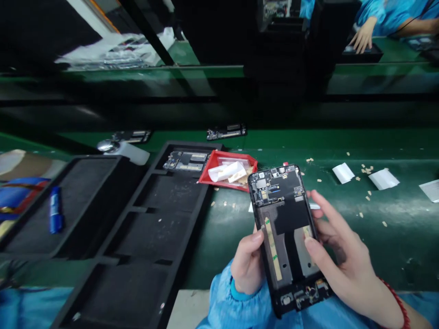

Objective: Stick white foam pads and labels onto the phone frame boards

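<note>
Your left hand (247, 267) clamped the near-left edge of an opened phone chassis (287, 237), thumb hooked over its rim, while your right hand (338, 253) cupped the right side, its fingertips (310, 243) pressed flat on the exposed interior. You held the chassis tilted above the near edge of the green work surface (394, 228), just right of centre. It was a long black rectangle with its back removed: a dense circuit board with small metal shields at the far end, a matte dark panel in the middle, and pale yellowish adhesive strips running lengthwise down dull grey metal, with small connectors at the near end. Your sleeves were glossy blue fabric, and a red cord circled your right wrist.

Just beyond the chassis sat a shallow red plastic tray (209, 171) holding white paper scraps. To the left lay a black foam tray (178, 214) with rectangular compartments, another phone board (185, 161) in its farthest one. Small tan flecks and white paper tabs (343, 172) dotted the mat to the right. At far right, another person's hand (363, 36) rested on a dark device.
</note>
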Motion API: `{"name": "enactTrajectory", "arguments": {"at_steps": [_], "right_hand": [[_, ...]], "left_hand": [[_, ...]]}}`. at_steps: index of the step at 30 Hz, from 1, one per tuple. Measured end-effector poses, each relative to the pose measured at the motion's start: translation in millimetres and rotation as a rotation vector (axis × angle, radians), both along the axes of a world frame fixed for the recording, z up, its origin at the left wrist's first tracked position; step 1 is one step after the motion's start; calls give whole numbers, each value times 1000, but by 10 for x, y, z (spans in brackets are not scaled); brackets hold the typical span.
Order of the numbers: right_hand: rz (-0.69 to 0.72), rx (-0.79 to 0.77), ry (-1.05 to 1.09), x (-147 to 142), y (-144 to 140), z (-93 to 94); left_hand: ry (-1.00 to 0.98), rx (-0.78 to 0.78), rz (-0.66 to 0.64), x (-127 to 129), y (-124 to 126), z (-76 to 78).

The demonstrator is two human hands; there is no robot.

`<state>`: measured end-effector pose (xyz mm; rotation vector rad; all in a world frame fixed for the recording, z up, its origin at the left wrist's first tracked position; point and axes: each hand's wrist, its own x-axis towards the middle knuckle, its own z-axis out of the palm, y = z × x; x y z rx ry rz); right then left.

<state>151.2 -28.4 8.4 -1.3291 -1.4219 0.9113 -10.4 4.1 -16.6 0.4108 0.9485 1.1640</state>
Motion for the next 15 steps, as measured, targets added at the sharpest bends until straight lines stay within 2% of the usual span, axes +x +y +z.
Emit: {"name": "enactTrajectory", "arguments": {"at_steps": [5,7,11,13,15], "right_hand": [[-72,-52,63,35,147,-179],[-71,-34,79,45,193,-249],[-74,-205,93,143,426,-348],[-123,-289,66,316,738,-356],[-215,-318,1,600,1187,-334]], "left_hand": [[411,191,-98,148,394,-169],[474,188,-102,159,528,-265],[382,138,-197,181,678,-374],[297,121,-259,196,709,-371],[232,132,-301,198,739,-362]]}}
